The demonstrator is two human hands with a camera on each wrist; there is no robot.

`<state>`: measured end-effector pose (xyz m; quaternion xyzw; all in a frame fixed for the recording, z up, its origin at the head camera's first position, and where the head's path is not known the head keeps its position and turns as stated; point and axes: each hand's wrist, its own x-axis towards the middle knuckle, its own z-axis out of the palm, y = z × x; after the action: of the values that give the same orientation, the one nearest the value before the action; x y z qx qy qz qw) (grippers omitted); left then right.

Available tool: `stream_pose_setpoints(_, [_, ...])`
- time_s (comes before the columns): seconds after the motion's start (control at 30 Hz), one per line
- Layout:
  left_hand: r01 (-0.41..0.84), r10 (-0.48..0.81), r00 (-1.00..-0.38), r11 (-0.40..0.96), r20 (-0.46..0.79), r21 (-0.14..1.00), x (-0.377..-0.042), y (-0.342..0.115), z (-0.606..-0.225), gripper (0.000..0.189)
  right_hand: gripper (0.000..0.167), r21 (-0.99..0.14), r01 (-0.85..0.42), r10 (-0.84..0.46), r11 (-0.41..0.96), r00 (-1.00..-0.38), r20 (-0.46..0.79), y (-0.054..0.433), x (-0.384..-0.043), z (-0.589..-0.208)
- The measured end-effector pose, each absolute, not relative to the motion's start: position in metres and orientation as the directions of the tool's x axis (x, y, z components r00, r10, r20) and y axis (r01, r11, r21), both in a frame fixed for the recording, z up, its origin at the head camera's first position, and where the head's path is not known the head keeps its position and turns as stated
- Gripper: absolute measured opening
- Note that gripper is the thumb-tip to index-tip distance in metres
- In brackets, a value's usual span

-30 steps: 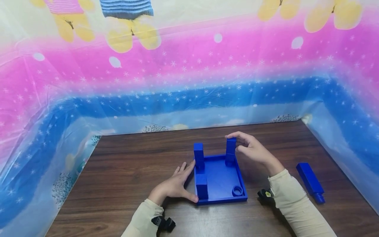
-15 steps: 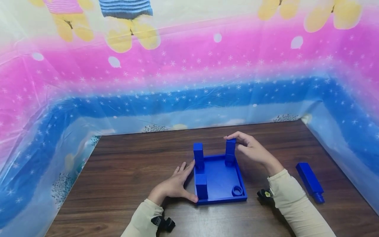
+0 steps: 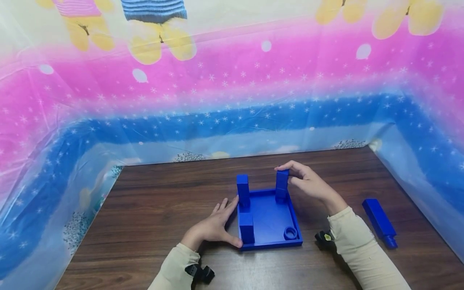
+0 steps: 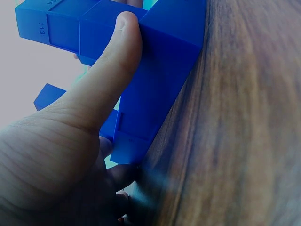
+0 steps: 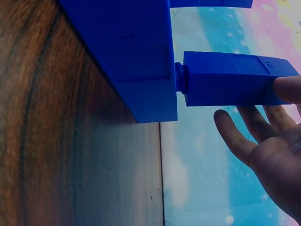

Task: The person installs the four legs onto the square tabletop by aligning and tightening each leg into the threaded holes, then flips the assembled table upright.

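Note:
A blue square tabletop [image 3: 272,221] with a raised rim lies underside up on the table. Blue legs stand at three corners: near left [image 3: 247,229], far left [image 3: 243,191] and far right. A round socket [image 3: 290,233] shows at the near right corner. My left hand [image 3: 214,227] presses along the left rim, thumb at the near corner and fingers spread toward the far one. With thumb and fingers, my right hand [image 3: 313,183] grips the top of the far right leg [image 3: 282,181]. In the right wrist view a ribbed neck [image 5: 180,77] shows between that leg [image 5: 230,84] and the tabletop.
Another blue leg [image 3: 378,221] with a narrow threaded end lies on the brown wooden table [image 3: 163,193], right of my right forearm. A printed pink and blue cloth [image 3: 217,92] hangs behind the table and along its sides.

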<state>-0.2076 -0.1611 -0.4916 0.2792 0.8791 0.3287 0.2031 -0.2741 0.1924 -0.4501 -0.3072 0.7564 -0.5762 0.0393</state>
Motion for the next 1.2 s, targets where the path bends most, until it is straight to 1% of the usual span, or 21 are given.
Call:
stream_pose_setpoints(0.43, [0.370, 0.630, -0.761, 0.619, -0.155, 0.693, -0.2082, -0.1616, -0.4942, 0.137, 0.039, -0.891, -0.424, -0.506, 0.163, -0.811, 0.293, 0.1924, -0.2736, -0.4508])
stream_pose_setpoints(0.73, [0.359, 0.628, -0.761, 0.617, -0.163, 0.700, -0.2079, -0.1622, -0.4951, 0.136, 0.039, -0.895, -0.427, -0.502, 0.128, -0.807, 0.313, 0.1905, -0.2720, -0.4495])
stream_pose_setpoints(1.0, [0.361, 0.628, -0.762, 0.618, -0.162, 0.699, -0.2074, -0.1622, -0.4941, 0.136, 0.038, -0.898, -0.419, -0.487, 0.132, -0.817, 0.309, 0.1895, -0.2728, -0.4503])
stream_pose_setpoints(1.2, [0.360, 0.625, -0.763, 0.622, -0.165, 0.696, -0.2072, -0.1622, -0.4937, 0.136, 0.039, -0.897, -0.425, -0.487, 0.124, -0.813, 0.318, 0.1895, -0.2726, -0.4503])
